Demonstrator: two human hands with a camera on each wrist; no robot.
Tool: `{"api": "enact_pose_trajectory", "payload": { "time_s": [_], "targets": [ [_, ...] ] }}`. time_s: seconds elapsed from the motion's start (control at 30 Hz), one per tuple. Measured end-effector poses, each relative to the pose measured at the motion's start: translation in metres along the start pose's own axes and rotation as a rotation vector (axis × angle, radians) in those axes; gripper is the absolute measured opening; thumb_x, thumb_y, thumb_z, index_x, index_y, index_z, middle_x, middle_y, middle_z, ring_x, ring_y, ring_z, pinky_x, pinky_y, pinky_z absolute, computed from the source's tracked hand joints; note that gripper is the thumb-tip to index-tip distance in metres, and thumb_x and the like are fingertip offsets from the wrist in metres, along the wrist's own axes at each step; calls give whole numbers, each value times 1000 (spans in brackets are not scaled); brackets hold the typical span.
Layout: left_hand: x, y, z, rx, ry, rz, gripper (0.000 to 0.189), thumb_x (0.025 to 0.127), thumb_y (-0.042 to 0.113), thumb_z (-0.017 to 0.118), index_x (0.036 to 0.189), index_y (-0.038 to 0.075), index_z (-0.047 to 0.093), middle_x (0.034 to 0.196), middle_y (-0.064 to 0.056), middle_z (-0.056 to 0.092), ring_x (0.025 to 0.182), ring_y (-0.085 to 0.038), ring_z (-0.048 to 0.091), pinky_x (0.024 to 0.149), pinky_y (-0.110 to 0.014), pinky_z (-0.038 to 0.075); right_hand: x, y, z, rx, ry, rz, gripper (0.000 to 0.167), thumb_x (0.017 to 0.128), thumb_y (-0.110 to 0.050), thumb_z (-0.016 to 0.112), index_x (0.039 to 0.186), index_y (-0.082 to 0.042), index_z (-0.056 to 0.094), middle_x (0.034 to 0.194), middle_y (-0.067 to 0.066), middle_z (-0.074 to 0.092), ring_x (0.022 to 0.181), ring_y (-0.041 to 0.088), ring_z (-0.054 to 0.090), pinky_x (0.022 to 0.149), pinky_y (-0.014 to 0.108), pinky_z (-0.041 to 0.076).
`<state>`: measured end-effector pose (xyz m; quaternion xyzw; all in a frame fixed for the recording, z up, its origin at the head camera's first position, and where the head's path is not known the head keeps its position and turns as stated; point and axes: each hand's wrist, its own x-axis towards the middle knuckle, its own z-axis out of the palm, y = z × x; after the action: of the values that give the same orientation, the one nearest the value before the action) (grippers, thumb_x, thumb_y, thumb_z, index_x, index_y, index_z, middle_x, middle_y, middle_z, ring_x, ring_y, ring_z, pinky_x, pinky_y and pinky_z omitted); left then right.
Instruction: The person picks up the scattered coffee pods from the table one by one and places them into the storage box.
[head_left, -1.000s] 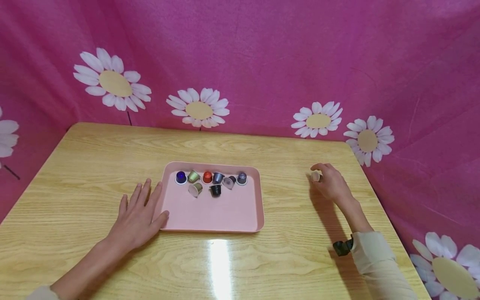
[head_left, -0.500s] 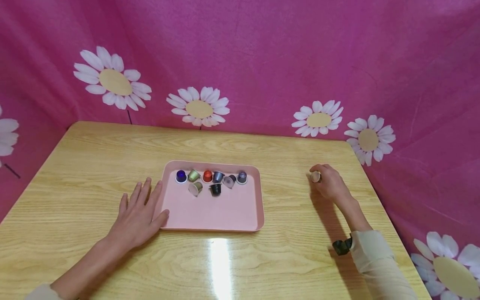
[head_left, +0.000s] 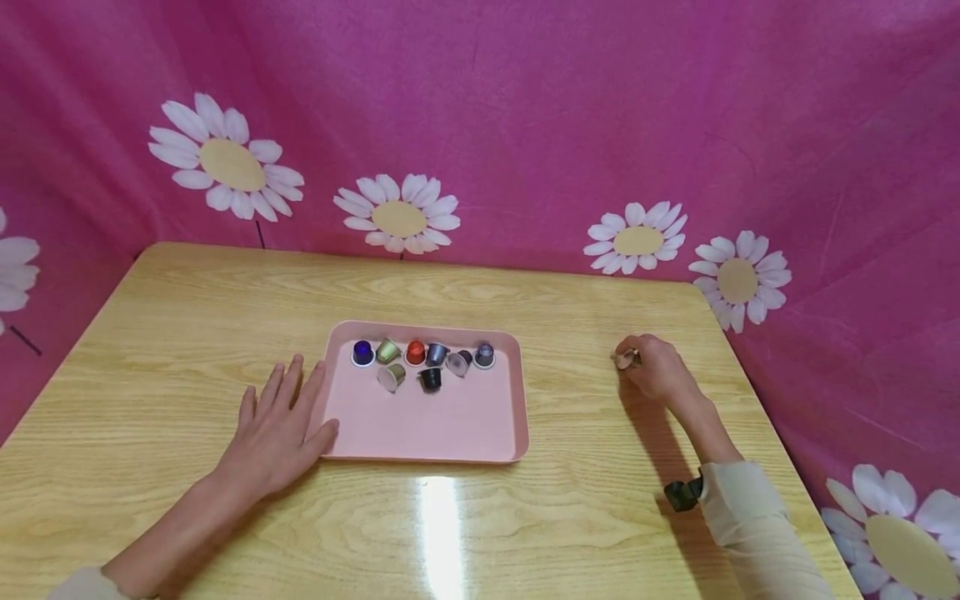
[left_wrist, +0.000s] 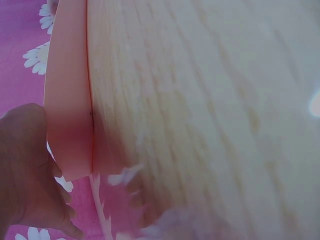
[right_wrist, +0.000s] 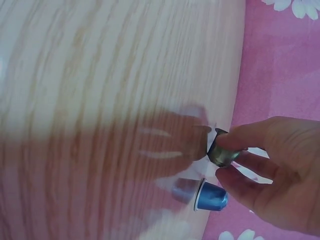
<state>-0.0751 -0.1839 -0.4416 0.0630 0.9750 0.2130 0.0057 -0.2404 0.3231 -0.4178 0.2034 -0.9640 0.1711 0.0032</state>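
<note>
My right hand pinches an olive-green coffee capsule between thumb and fingers at the right of the table. The capsule's rim is low and tilted, at or just above the wood; exact contact cannot be told. Beside it a blue coffee capsule stands rim down in the right wrist view; in the head view the hand hides it. My left hand lies with straight, spread fingers along the left edge of the pink tray, thumb over the near left corner.
Several coffee capsules sit in the tray's far half, among them a dark blue one, a red one and a black one. Some stand, others lie tipped. A magenta flowered cloth hangs behind the wooden table.
The fingers of my right hand have tilted the capsule so its pale lid turns downward, and the hand has dipped slightly. My left hand and the tray stay put.
</note>
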Motion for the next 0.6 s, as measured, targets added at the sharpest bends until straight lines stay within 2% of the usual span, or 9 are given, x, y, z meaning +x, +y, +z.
{"api": "enact_pose_trajectory", "payload": {
  "time_s": [0.27, 0.6],
  "targets": [
    [0, 1, -1, 3, -2, -2, 79, 99, 43, 54, 158, 2, 21, 160, -31, 10, 145, -52, 6, 107, -74, 2, 0, -10, -3, 13, 36, -21, 9, 85, 6, 72, 93, 3, 70, 90, 16, 64, 85, 32, 58, 77, 51, 49],
    [0, 0, 0, 5, 11, 6, 78, 99, 43, 54, 157, 1, 23, 160, -32, 11, 145, -53, 8, 107, -74, 3, 3, -45, -11, 39, 81, -119, 13, 82, 12, 73, 90, 3, 70, 95, 16, 61, 85, 31, 61, 74, 47, 52]
  ]
}}
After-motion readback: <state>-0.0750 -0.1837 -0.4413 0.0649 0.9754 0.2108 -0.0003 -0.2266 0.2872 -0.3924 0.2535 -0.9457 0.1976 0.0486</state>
